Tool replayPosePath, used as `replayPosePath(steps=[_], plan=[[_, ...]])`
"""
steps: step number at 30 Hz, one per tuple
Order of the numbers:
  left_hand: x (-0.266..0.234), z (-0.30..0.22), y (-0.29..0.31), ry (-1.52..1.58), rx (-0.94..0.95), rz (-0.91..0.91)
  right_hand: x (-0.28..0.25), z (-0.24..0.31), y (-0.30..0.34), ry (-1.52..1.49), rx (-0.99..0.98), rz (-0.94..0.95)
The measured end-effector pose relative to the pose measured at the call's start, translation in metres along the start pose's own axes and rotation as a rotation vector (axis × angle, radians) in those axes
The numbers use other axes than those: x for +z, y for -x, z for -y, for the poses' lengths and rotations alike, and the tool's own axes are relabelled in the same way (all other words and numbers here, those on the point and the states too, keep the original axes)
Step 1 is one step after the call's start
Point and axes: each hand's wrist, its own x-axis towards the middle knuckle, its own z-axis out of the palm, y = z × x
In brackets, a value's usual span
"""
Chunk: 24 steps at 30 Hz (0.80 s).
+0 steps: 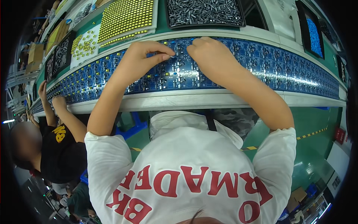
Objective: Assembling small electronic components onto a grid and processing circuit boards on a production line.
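Note:
A long row of blue circuit boards (261,63) runs across the conveyor in front of me. My left hand (143,56) rests over the boards with thumb and forefinger pinched together; whether a small part sits between them I cannot tell. My right hand (210,52) is curled with its fingertips pressed down on a board just right of the left hand. The two hands almost touch at the far edge of the boards.
Behind the line sit a tray of yellow parts (125,16), a black tray of grey metal parts (203,13) and loose yellow parts on a white sheet (84,44). A co-worker in a black shirt (61,149) works at my left, hands on the boards.

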Motion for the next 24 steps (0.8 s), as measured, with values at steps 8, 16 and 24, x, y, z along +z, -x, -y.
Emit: replayPosePath(steps=[8,16,24], plan=[[0.008,-0.002,-0.003,0.026,-0.07,0.023,-0.001,-0.002,-0.003,-0.072,-0.018,0.044],[0.015,0.0,-0.003,0.021,-0.05,-0.022,-0.003,-0.006,-0.004,-0.114,-0.009,0.07],[0.02,-0.002,0.002,-0.154,0.085,-0.034,-0.003,-0.005,-0.002,-0.116,-0.003,0.06]])
